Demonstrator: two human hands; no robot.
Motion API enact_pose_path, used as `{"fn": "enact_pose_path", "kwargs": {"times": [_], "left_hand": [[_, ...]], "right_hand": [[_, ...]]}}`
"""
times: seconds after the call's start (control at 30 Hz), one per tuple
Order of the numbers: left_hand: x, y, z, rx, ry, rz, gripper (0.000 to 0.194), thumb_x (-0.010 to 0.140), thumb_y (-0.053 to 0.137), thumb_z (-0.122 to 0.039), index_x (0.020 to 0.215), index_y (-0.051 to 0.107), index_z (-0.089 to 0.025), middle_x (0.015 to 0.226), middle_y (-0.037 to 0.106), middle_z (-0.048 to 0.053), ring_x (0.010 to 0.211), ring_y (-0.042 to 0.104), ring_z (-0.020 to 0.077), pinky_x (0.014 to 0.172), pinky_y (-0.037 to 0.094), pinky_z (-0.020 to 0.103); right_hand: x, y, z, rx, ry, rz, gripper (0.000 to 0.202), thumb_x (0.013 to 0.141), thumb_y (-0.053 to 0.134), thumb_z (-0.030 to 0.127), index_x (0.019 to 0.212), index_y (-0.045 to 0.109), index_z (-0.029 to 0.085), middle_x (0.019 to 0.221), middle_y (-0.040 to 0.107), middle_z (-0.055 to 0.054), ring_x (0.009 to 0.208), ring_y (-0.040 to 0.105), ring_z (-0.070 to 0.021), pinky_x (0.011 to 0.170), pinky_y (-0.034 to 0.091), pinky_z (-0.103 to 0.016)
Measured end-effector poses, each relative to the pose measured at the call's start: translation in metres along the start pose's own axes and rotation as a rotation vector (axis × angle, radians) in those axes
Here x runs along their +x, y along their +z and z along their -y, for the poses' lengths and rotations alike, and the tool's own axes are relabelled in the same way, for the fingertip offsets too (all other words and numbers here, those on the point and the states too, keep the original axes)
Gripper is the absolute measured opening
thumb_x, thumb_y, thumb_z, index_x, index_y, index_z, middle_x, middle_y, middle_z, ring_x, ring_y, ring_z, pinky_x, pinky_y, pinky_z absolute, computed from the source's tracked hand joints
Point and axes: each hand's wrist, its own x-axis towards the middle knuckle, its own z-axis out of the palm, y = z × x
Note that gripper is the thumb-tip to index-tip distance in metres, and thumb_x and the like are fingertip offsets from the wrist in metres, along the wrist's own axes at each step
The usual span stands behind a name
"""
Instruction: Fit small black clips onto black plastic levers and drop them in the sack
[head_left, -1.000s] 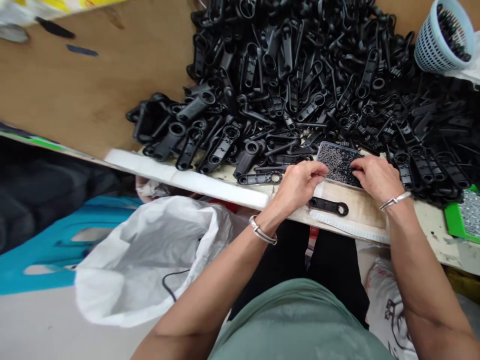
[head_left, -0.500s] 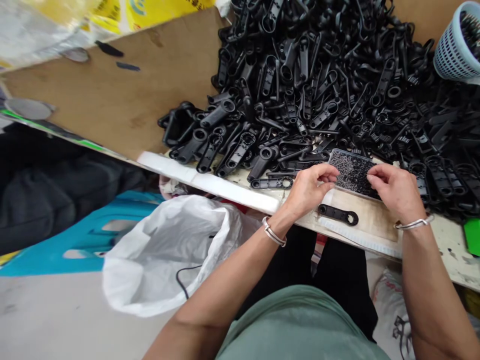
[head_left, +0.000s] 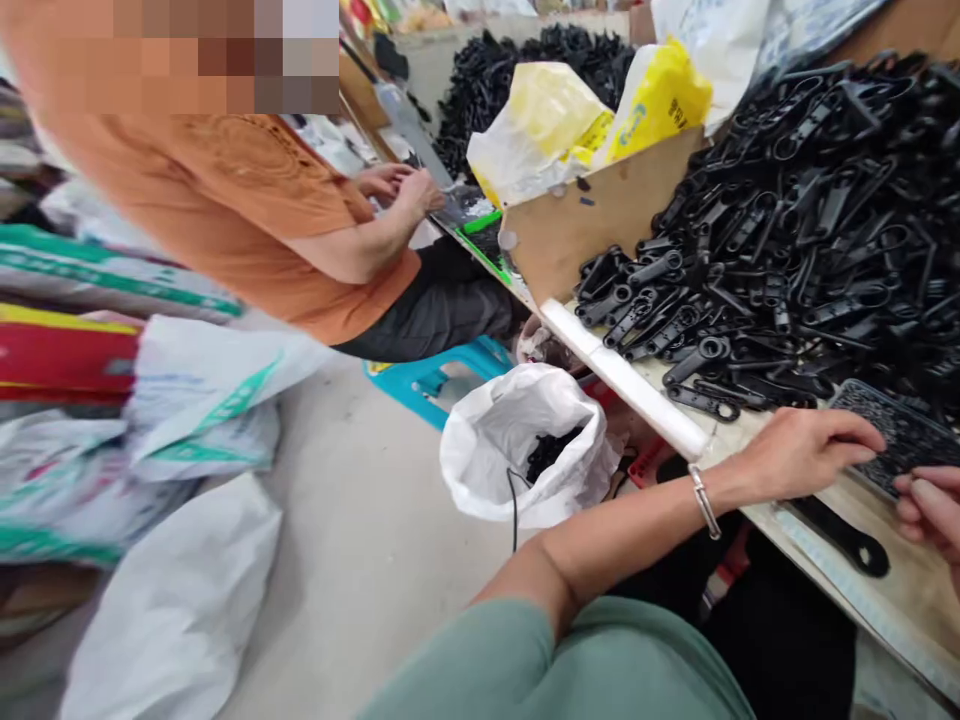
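Observation:
My left hand (head_left: 814, 452) is over the near-left edge of a clear tray (head_left: 896, 425) of tiny dark parts, its fingers bent together; anything between them is too small to tell. At the right frame edge my right hand (head_left: 930, 505) is partly cut off, thumb and fingers pinched near the tray's front edge. One black ring-ended handle (head_left: 840, 535) lies on the table in front of the tray, just below my left hand. Behind the tray rises a large heap of black plastic parts (head_left: 810, 220).
A white-lined bin (head_left: 480, 460) with black pieces stands left of the table. A cardboard divider (head_left: 600, 215) borders the heap. Beyond it a person in an orange shirt (head_left: 300, 220) sits on a blue stool (head_left: 420, 385). White sacks (head_left: 172, 610) lie on the floor.
The view has swung left, bringing the other person and the sacks in; the tray and my hands now appear farther right. Both hands remain by the tray.

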Motion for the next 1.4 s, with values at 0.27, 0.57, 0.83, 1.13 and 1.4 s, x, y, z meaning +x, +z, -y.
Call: {"fn": "enact_pose_path", "kwargs": {"times": [0.27, 0.57, 0.83, 1.13, 1.4], "left_hand": [[-0.019, -0.005, -0.010, -0.366, -0.039, -0.106, 0.011, 0.077, 0.067, -0.009, 0.087, 0.069, -0.014, 0.088, 0.072, 0.004, 0.086, 0.069, 0.0140, 0.085, 0.054, 0.027], [-0.025, 0.001, -0.014, -0.613, -0.133, -0.111, 0.022, 0.068, 0.073, -0.006, 0.088, 0.068, -0.013, 0.082, 0.071, 0.001, 0.079, 0.067, 0.0105, 0.078, 0.054, 0.022], [-0.025, 0.004, -0.017, -0.649, -0.162, -0.076, 0.022, 0.068, 0.077, -0.014, 0.087, 0.067, -0.014, 0.081, 0.071, 0.001, 0.077, 0.068, 0.0107, 0.075, 0.056, 0.021], [-0.026, 0.009, -0.017, -0.677, -0.200, -0.054, 0.025, 0.067, 0.079, -0.016, 0.089, 0.067, -0.014, 0.079, 0.074, 0.001, 0.077, 0.072, 0.0130, 0.076, 0.058, 0.023], [-0.030, 0.010, -0.019, -0.652, -0.202, -0.051, 0.027, 0.066, 0.079, -0.012, 0.091, 0.068, -0.014, 0.079, 0.074, 0.002, 0.076, 0.071, 0.0126, 0.073, 0.057, 0.022]], "right_hand": [[-0.023, 0.026, 0.034, 0.310, 0.198, -0.017, 0.029, 0.060, 0.088, 0.038, 0.080, 0.073, 0.023, 0.078, 0.070, -0.002, 0.059, 0.061, -0.0116, 0.052, 0.053, -0.024], [-0.030, 0.025, 0.028, 0.549, 0.251, 0.117, 0.019, 0.071, 0.083, 0.030, 0.085, 0.072, 0.022, 0.075, 0.067, 0.002, 0.061, 0.059, -0.0067, 0.055, 0.054, -0.016], [-0.031, 0.024, 0.029, 0.591, 0.270, 0.110, 0.019, 0.069, 0.083, 0.030, 0.083, 0.072, 0.022, 0.075, 0.067, 0.002, 0.061, 0.059, -0.0069, 0.055, 0.055, -0.016], [-0.037, 0.020, 0.023, 0.579, 0.295, 0.060, 0.021, 0.067, 0.083, 0.031, 0.083, 0.072, 0.023, 0.074, 0.066, 0.002, 0.061, 0.058, -0.0077, 0.055, 0.055, -0.019], [-0.043, 0.021, 0.019, 0.515, 0.220, -0.024, 0.019, 0.068, 0.081, 0.026, 0.083, 0.070, 0.022, 0.069, 0.065, 0.003, 0.059, 0.059, -0.0083, 0.057, 0.054, -0.021]]}}
